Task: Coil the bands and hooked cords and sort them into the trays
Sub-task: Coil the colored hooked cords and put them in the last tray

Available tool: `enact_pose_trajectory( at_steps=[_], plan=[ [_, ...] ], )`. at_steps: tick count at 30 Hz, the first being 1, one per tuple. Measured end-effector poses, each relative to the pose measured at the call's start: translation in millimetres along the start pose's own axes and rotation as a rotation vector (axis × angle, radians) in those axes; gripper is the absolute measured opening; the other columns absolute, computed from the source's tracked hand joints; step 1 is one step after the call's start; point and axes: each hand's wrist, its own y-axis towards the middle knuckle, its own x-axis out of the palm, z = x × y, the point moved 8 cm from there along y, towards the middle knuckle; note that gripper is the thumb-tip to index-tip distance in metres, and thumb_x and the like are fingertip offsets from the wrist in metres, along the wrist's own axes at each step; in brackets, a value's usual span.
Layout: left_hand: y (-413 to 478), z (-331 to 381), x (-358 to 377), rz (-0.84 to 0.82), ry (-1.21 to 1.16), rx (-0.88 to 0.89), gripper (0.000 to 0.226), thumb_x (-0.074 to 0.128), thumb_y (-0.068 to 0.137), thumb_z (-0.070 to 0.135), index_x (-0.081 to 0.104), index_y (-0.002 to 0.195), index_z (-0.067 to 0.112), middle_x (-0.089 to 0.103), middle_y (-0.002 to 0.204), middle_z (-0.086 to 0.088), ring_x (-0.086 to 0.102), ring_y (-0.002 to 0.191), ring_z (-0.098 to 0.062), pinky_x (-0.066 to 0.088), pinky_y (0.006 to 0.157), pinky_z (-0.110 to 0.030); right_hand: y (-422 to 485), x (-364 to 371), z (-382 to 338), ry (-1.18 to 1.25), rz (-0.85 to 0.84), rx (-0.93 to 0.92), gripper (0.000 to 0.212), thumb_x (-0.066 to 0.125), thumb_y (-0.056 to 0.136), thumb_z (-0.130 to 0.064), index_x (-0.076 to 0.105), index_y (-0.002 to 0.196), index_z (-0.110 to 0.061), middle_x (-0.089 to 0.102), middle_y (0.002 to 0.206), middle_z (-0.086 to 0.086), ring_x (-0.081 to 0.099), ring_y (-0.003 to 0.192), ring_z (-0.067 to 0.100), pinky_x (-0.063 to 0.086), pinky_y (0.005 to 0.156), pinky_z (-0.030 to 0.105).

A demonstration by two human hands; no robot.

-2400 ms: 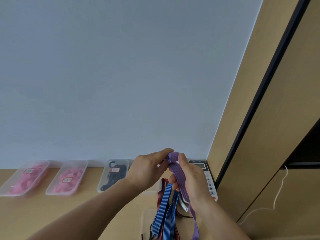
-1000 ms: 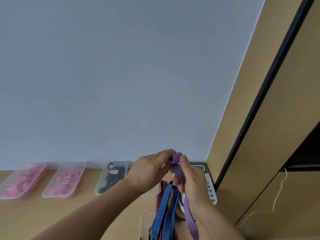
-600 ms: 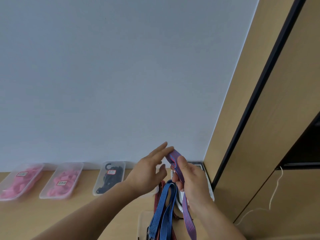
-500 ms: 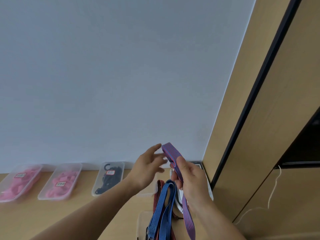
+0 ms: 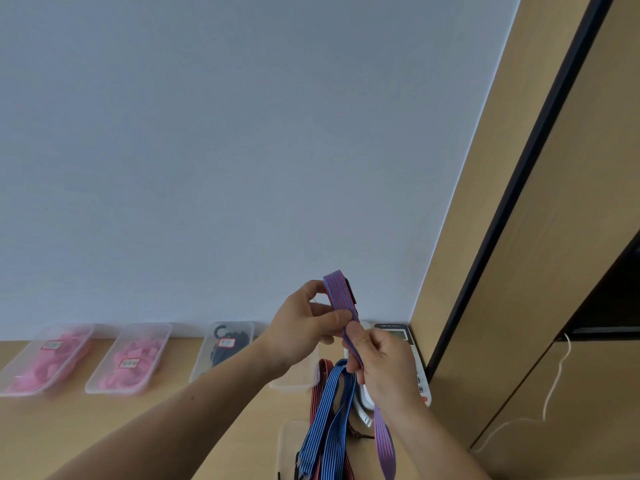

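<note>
— How far along?
— Partway, I'd judge. The left hand (image 5: 301, 329) pinches the purple band (image 5: 338, 296) at its folded top, the right hand (image 5: 384, 368) grips it at five o'clock — the tail hangs loose.
— What's left?
— At nine o'clock, trays (image 5: 90, 388) hold pink coils (image 5: 130, 367) and black cords (image 5: 221, 355); blue bands (image 5: 329, 407) lie uncoiled at six.

Purple-and-red striped band (image 5: 341, 299), blue-and-white striped bands (image 5: 325, 410), pink coils (image 5: 45, 365), black hooked cords (image 5: 221, 351), pale blue wall (image 5: 242, 133)
</note>
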Motion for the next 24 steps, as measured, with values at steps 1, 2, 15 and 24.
enact_pose_trajectory(
  at_steps=[1, 2, 15, 24],
  plan=[
    [0, 4, -2, 0.024, 0.051, 0.034, 0.033, 0.07, 0.089, 0.011, 0.055, 0.118, 0.015, 0.077, 0.09, -0.005, 0.07, 0.075, -0.016, 0.053, 0.07, -0.028, 0, 1, 0, 0.009, -0.006, 0.014, 0.055, 0.059, 0.076, -0.055, 0.065, 0.068, -0.001, 0.06, 0.047, 0.003, 0.047, 0.035, 0.008, 0.038, 0.04, 0.018],
    [-1, 8, -4, 0.054, 0.116, 0.071, 0.034, 0.071, 0.088, 0.012, 0.055, 0.118, 0.018, 0.077, 0.091, -0.001, 0.071, 0.075, -0.013, 0.053, 0.069, -0.023, 1, 1, 0, 0.021, -0.013, 0.029, 0.054, 0.06, 0.076, -0.056, 0.065, 0.068, -0.002, 0.06, 0.047, 0.004, 0.048, 0.035, 0.008, 0.038, 0.04, 0.019],
    [-24, 39, 1, 0.226, 0.806, 0.671, 0.037, 0.061, 0.092, 0.03, 0.046, 0.126, 0.03, 0.071, 0.098, 0.009, 0.068, 0.081, -0.021, 0.056, 0.067, -0.037, 1, 10, -10, 0.196, -0.099, 0.131, 0.07, 0.048, 0.082, -0.063, 0.068, 0.081, 0.004, 0.056, 0.054, 0.01, 0.04, 0.041, 0.016, 0.034, 0.043, 0.023],
    [-32, 27, 13, 0.16, 1.119, 0.925, 0.053, 0.061, 0.082, -0.001, 0.046, 0.13, 0.018, 0.064, 0.131, -0.005, 0.068, 0.068, -0.028, 0.055, 0.049, -0.032, -6, 15, -10, 0.239, -0.119, 0.128, 0.073, 0.055, 0.07, -0.072, 0.071, 0.08, -0.002, 0.062, 0.057, 0.011, 0.048, 0.045, 0.016, 0.037, 0.045, 0.025]
  ],
)
